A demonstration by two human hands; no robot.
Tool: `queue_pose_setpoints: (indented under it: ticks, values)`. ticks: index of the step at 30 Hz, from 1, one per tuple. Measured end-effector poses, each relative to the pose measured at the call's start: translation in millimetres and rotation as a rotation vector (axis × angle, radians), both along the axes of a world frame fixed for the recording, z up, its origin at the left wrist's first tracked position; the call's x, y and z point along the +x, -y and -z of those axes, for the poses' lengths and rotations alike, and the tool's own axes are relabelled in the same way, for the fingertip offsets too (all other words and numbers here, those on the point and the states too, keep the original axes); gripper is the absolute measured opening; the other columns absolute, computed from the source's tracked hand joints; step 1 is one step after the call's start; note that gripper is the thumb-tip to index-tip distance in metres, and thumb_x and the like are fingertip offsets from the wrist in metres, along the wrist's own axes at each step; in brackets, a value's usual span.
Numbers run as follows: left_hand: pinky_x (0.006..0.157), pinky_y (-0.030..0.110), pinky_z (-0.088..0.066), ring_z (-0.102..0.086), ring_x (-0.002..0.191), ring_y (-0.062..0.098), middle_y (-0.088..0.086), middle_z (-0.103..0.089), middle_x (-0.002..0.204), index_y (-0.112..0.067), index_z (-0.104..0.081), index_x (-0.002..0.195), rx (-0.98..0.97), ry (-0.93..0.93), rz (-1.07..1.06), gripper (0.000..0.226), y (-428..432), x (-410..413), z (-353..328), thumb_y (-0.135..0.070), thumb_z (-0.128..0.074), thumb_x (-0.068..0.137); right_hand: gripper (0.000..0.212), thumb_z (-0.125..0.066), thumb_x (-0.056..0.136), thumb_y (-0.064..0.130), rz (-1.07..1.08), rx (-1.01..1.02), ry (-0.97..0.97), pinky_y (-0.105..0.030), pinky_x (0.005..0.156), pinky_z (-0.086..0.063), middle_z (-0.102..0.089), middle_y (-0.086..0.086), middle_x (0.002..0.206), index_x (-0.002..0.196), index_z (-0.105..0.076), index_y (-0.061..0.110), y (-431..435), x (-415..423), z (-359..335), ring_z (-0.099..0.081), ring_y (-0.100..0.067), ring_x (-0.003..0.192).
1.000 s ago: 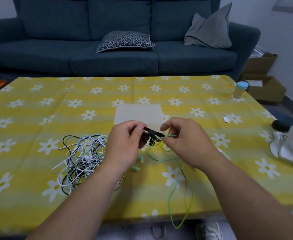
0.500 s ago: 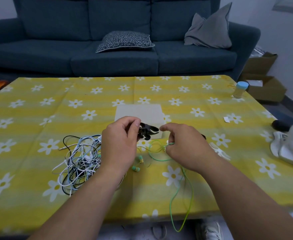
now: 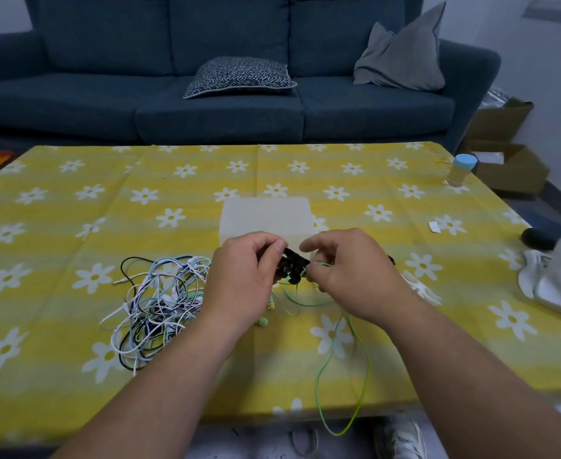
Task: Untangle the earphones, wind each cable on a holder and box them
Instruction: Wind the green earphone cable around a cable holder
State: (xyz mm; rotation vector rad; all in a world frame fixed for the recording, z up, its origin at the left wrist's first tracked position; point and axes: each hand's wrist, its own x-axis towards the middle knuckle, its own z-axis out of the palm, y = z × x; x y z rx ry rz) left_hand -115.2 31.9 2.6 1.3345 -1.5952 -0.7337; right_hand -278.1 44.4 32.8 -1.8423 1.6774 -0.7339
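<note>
The yellow daisy-print surface [image 3: 57, 376] fills the middle of the frame. At its centre sits a white box [image 3: 266, 217]; what is inside does not show. Left of centre lies a tangle [image 3: 160, 303] of white, blue and black cables. My left hand [image 3: 242, 276] is held just in front of the box, its fingers curled and pinching a black holder [image 3: 292, 266]. What shows of the holder slants from upper left to lower right. My right hand [image 3: 348, 276] is just beside it, fingers pinching a green cable [image 3: 338, 434] at the holder. The cable runs toward the bottom of the frame and loops over the surface's near edge. Below my left hand lies a green earbud [image 3: 262, 322].
</note>
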Motion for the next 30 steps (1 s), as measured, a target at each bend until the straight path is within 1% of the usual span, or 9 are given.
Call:
queue_pose_setpoints:
  ticks: [3, 6, 9, 13, 16, 18, 21, 24, 30]
  values:
    - [0.062, 0.040, -0.055, -0.062, 0.058, 0.018, -0.005, -0.063, 0.059, -0.018, -0.074, 0.085, 0.037, 0.046, 0.025, 0.020, 1, 0, 1, -0.020, -0.058, 0.097, 0.025, -0.064, 0.085, 0.011, 0.012, -0.022, 0.008, -0.020, 0.061, -0.047, -0.064, 0.012, 0.068, 0.103, -0.073, 0.027, -1, 0, -1, -0.064, -0.008, 0.070]
    - [0.054, 0.025, -0.050, -0.055, 0.050, 0.007, -0.009, -0.061, 0.057, -0.016, -0.074, 0.083, 0.121, 0.051, 0.071, 0.022, 0, -3, 0, -0.016, -0.057, 0.097, 0.022, -0.066, 0.083, 0.010, 0.016, -0.045, 0.060, -0.030, 0.065, -0.054, -0.067, 0.008, 0.068, 0.085, -0.070, 0.032, -1, 1, -1, -0.066, -0.012, 0.068]
    - [0.051, 0.023, -0.049, -0.054, 0.048, 0.008, -0.003, -0.063, 0.062, -0.010, -0.073, 0.084, 0.260, -0.147, 0.037, 0.025, -1, -5, -1, -0.011, -0.053, 0.099, 0.018, -0.070, 0.082, 0.008, 0.040, -0.017, 0.189, -0.039, 0.070, -0.059, -0.072, 0.001, 0.070, 0.081, -0.071, 0.026, -1, 0, -3, -0.069, -0.019, 0.069]
    - [0.047, 0.024, -0.047, -0.051, 0.045, 0.011, 0.000, -0.063, 0.065, -0.010, -0.066, 0.092, 0.372, -0.383, -0.074, 0.015, -1, -6, -5, -0.014, -0.053, 0.099, 0.015, -0.073, 0.082, 0.000, 0.034, 0.090, 0.422, -0.031, 0.066, -0.055, -0.074, -0.008, 0.070, 0.081, -0.072, 0.016, -4, 3, -8, -0.066, -0.012, 0.061]
    - [0.046, 0.024, -0.048, -0.053, 0.044, 0.011, 0.004, -0.063, 0.068, -0.010, -0.062, 0.092, 0.416, -0.459, -0.106, 0.014, -3, -8, -7, -0.016, -0.053, 0.100, 0.017, -0.072, 0.080, -0.004, 0.073, 0.107, 0.523, -0.035, 0.063, -0.056, -0.067, -0.014, 0.066, 0.075, -0.072, 0.012, -5, 7, -7, -0.063, -0.017, 0.060]
    - [0.050, 0.024, -0.051, -0.057, 0.048, 0.010, 0.005, -0.062, 0.072, -0.011, -0.063, 0.094, 0.412, -0.489, -0.099, 0.013, -4, -11, -8, -0.015, -0.052, 0.100, 0.017, -0.070, 0.081, -0.007, 0.114, 0.109, 0.573, -0.032, 0.060, -0.057, -0.065, -0.015, 0.067, 0.075, -0.071, 0.010, -4, 8, -7, -0.063, -0.018, 0.060]
    - [0.063, 0.027, -0.055, -0.063, 0.063, 0.014, 0.009, -0.067, 0.079, -0.016, -0.065, 0.102, 0.350, -0.499, -0.066, 0.012, -6, -12, -9, -0.012, -0.055, 0.099, 0.017, -0.068, 0.082, -0.009, 0.143, 0.121, 0.639, -0.032, 0.060, -0.058, -0.069, -0.028, 0.079, 0.076, -0.070, 0.008, -3, 7, -7, -0.067, -0.022, 0.065]
    - [0.074, 0.031, -0.056, -0.067, 0.074, 0.017, 0.015, -0.073, 0.092, -0.019, -0.067, 0.106, 0.325, -0.493, 0.019, 0.017, -9, -11, -10, -0.009, -0.064, 0.092, 0.019, -0.068, 0.081, -0.009, 0.177, 0.103, 0.645, -0.032, 0.058, -0.056, -0.070, -0.028, 0.080, 0.074, -0.070, 0.009, -2, 7, -7, -0.067, -0.023, 0.064]
    - [0.083, 0.032, -0.057, -0.071, 0.082, 0.017, 0.006, -0.075, 0.091, -0.016, -0.071, 0.101, 0.292, -0.382, 0.093, 0.033, -12, -9, -10, 0.008, -0.075, 0.077, 0.016, -0.068, 0.082, -0.009, 0.163, 0.132, 0.674, -0.028, 0.053, -0.054, -0.069, -0.029, 0.082, 0.077, -0.070, 0.006, -3, 4, -10, -0.066, -0.023, 0.061]
